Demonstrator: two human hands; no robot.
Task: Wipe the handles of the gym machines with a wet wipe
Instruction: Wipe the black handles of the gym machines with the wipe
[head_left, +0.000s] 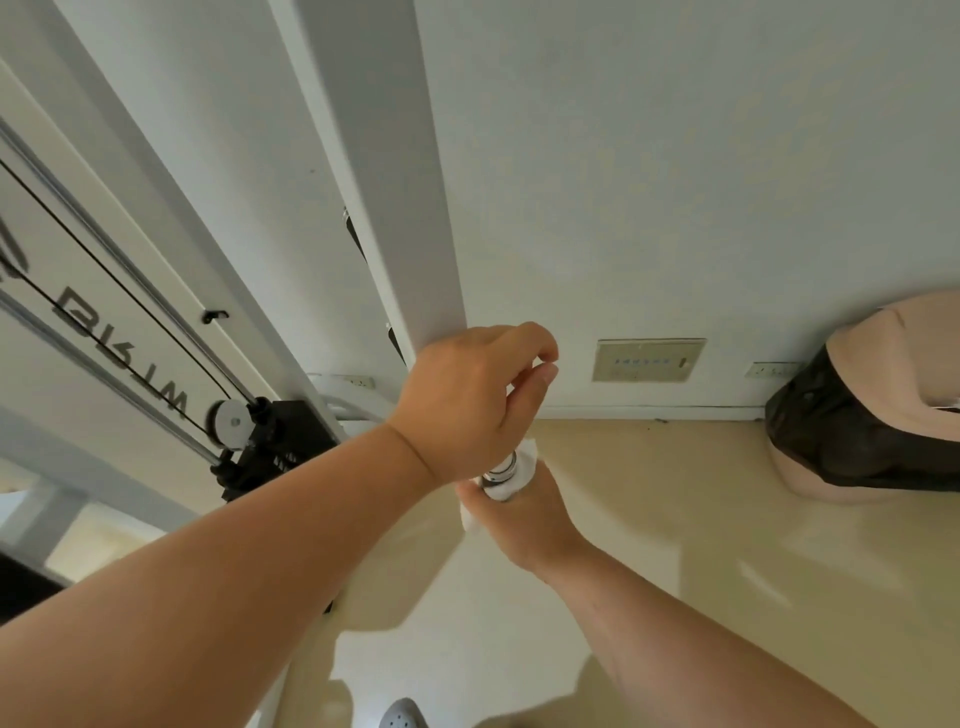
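Observation:
A chrome machine handle (500, 472) shows only as a short stub between my two hands. My left hand (467, 400) comes in from the lower left, and its fingers curl round the upper part of the handle, hiding it. Just below, my right hand (524, 514) grips a white wet wipe (511, 480) wrapped round the handle's lower end. A loose corner of the wipe hangs out to the left of that hand.
The white cable machine frame (405, 208) rises behind my hands, with a pulley (234, 421), black cables and a black carriage on the left. A bin with a black bag (857, 441) stands at the right by the wall. A wall plate (649, 358) sits low on the wall.

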